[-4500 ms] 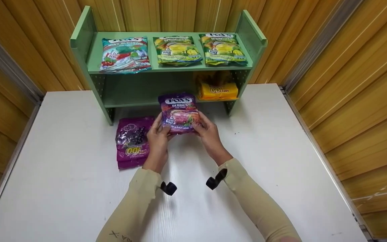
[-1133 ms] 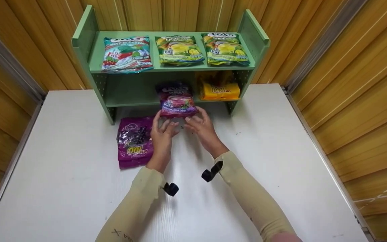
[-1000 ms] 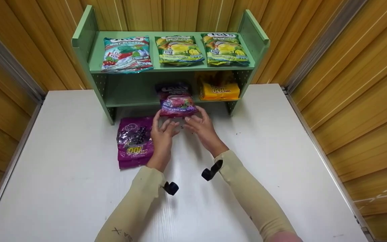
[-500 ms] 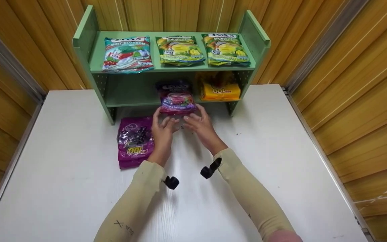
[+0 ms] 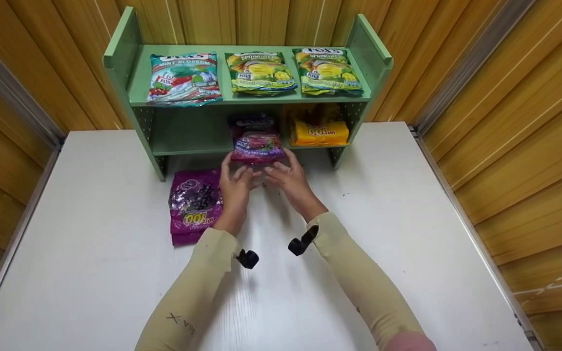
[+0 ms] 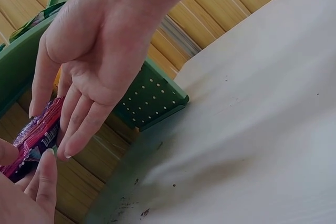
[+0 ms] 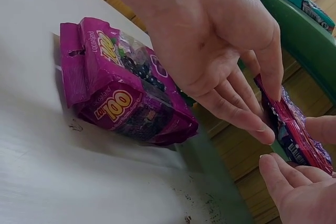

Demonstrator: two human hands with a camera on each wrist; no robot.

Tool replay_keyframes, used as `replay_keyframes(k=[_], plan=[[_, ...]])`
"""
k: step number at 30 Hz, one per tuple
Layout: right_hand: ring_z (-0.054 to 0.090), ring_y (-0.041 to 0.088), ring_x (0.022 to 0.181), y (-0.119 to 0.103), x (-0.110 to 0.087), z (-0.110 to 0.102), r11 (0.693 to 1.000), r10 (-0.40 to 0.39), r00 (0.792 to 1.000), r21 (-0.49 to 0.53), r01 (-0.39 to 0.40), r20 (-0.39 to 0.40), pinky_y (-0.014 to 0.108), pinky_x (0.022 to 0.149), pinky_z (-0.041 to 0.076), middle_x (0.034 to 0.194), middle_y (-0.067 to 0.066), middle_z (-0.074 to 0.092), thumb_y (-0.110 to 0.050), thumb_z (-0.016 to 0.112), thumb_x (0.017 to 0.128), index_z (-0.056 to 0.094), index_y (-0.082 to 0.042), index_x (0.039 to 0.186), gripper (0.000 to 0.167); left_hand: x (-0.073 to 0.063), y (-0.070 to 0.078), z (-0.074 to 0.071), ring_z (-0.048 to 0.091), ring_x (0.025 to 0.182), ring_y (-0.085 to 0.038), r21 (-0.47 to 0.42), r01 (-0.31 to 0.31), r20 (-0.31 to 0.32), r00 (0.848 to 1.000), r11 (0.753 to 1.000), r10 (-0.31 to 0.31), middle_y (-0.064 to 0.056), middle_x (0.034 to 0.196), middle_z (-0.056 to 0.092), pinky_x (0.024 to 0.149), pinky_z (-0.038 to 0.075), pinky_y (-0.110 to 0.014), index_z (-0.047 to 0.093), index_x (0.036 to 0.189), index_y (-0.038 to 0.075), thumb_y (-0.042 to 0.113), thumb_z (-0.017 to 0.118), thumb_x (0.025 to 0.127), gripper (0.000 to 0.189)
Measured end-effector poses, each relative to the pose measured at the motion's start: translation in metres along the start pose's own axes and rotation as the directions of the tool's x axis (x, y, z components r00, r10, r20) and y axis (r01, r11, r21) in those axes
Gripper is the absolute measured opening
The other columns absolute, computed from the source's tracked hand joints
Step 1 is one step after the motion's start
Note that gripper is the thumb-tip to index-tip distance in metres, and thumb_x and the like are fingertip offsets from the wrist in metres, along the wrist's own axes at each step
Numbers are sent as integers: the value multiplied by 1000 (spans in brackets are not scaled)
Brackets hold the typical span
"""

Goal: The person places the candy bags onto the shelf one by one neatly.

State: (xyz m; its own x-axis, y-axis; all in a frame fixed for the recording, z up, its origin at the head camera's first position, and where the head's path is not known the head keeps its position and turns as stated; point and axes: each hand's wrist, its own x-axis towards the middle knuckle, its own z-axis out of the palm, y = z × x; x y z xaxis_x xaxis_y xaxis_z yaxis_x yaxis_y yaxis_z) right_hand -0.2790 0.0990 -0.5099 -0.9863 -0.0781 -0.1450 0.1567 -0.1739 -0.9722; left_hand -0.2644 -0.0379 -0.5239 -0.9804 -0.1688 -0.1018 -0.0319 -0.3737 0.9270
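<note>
A purple FOX'S berries candy bag (image 5: 257, 141) lies with its far end inside the lower compartment of the green shelf (image 5: 188, 134) and its near edge overhanging the front. My left hand (image 5: 234, 192) pinches the near left corner, and my right hand (image 5: 294, 183) has the near right one. The right wrist view shows the left hand (image 7: 210, 40) from its palm side, thumb on the bag's upper face and other fingers low at its edge. Seen from the left wrist, the right hand (image 6: 100, 66) grips its side likewise.
A magenta LOT 100 bag (image 5: 195, 209) lies on the white table (image 5: 100, 209) beside the left hand. A yellow LOT 100 bag (image 5: 320, 132) sits right of the berries bag. On the top shelf are a mint bag (image 5: 184, 78) and two green bags (image 5: 261, 73).
The berries bag, earlier held up in front of the shelf, has moved away from me and down into the lower compartment. Both hands have followed it forward, their grip shifting to its near corners.
</note>
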Motion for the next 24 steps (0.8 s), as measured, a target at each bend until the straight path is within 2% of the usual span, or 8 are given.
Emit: replay_keyframes(k=[6,12,14,15,20,24], plan=[[58,29,123,-1,4,2,1000,-2,1000,-12,2,-15,41,104,48,148,19,40,-10,63,93,24,-23,151,70,3,-1,0,70,94,-27,-3,17,-6,1000,1000,-17,-16,122,65,87,57,-44,28,150,30,4,55,95,66],[57,29,124,-1,9,1,1000,0,1000,-20,0,-27,40,104,48,150,19,39,-9,63,93,24,-23,152,71,8,0,2,68,96,-30,-2,28,9,1000,1000,-27,-17,127,61,94,53,-51,23,152,30,5,53,96,68],[56,29,125,-2,10,1,1000,-6,1000,-25,5,-25,40,104,48,150,19,39,-9,63,93,24,-23,152,72,9,1,3,69,96,-31,7,31,10,999,999,-31,-16,127,62,93,54,-50,23,152,30,5,53,96,69],[56,29,125,-2,11,1,1000,-7,1000,-25,6,-26,40,104,48,150,19,39,-9,63,93,24,-23,152,72,10,2,3,69,95,-30,13,32,10,999,999,-32,-16,126,62,90,56,-47,22,152,30,6,54,96,69],[55,27,126,-3,15,2,1000,4,999,-13,-4,-32,41,106,47,150,18,40,-8,62,93,24,-23,152,71,13,3,2,70,88,-24,9,55,12,998,998,-56,-15,124,62,90,56,-47,23,152,31,8,55,96,68],[56,28,125,-1,17,2,1000,8,1000,9,-7,-30,41,106,47,148,17,42,-5,60,94,23,-23,152,71,15,2,1,70,83,-21,16,68,11,998,998,-68,-13,123,63,94,52,-53,26,150,32,8,55,96,66]])
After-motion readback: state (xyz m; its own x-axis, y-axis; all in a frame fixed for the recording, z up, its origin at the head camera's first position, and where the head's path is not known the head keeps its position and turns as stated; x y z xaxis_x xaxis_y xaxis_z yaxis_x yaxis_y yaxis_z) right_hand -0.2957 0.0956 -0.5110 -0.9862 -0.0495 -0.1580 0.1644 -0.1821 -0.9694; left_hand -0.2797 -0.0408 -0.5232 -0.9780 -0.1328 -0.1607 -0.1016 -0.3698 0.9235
